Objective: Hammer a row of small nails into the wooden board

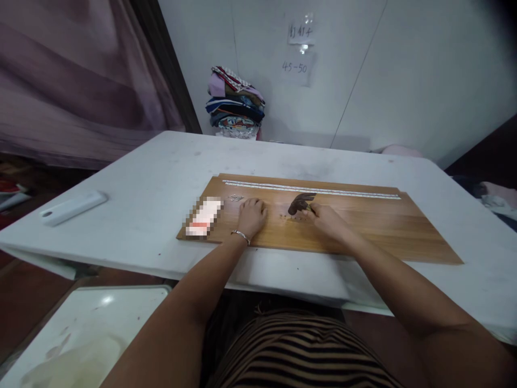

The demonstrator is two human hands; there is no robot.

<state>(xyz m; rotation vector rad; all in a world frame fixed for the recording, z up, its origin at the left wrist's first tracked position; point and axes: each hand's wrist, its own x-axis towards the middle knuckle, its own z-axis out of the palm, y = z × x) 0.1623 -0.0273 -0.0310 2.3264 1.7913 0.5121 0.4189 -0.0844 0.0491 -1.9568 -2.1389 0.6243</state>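
My right hand (322, 218) is wrapped round the handle of a claw hammer (299, 205). The hammer's dark head hangs low over the wooden board (388, 231), its claw towards the back. Just beneath it is a small group of nails (291, 217); how deep they sit is too small to tell. To the left, my left hand (252, 214) lies palm down on the board with nothing visible in it, a bracelet (241, 236) at the wrist. Several loose nails (235, 198) lie beyond its fingers.
Two pale measuring strips (311, 190) run along the board's back. A blurred-out white and red item (205, 216) is at its left end. On the white table (137, 183) lies a white handle-like object (75, 207). Folded clothes (235, 105) are stacked by the wall; a white stool (121, 302) stands front left.
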